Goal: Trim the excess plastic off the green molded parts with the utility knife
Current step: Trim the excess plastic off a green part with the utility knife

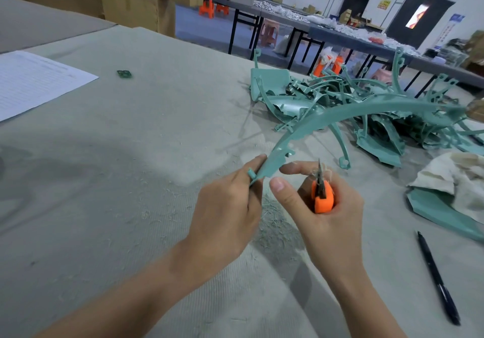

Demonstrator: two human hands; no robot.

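Left hand (227,206) pinches the near end of a long curved green part (340,117); right hand (327,206) is wrapped round the orange utility knife (323,196).

Both forearms reach in from the near edge, and the hands meet on the near side of the pile of green parts (301,96). The held part arcs up from the left fingers and away to the right, over the pile. The knife blade points up and away, just beside the part's near end, with the right thumb stretched toward it. Shavings (275,222) lie under the hands. The counter (131,154) is bare left of the pile; a cloth (450,177) and a pen (437,277) lie on the near side of the pile, to its right.
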